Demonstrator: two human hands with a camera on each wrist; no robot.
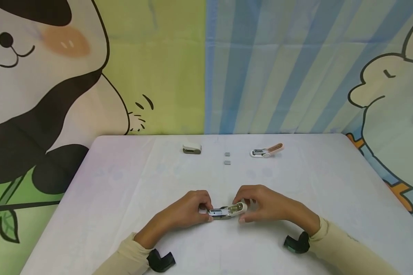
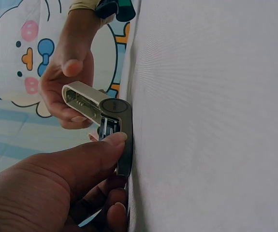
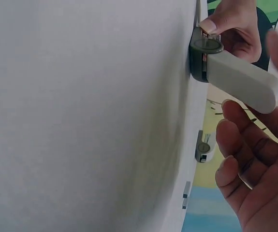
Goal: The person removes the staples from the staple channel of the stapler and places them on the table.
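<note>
A small stapler (image 1: 228, 211) stands on the white table between my hands, its pale cover swung back to the right and its metal staple channel exposed. My left hand (image 1: 191, 209) grips the dark base at one end, with thumb and fingers on either side, as the left wrist view shows. Around the raised cover (image 3: 242, 79), my right hand (image 1: 270, 204) is spread with loosely bent fingers. In the right wrist view those fingers (image 3: 238, 145) are apart from it. Whether the stapler has staples inside, I cannot tell.
Toward the back of the table sit a closed white and grey stapler (image 1: 192, 149), two small grey staple strips (image 1: 227, 162), and another stapler (image 1: 266, 151) with its pinkish top swung up. A printed cartoon cloth (image 1: 165, 68) hangs behind the table.
</note>
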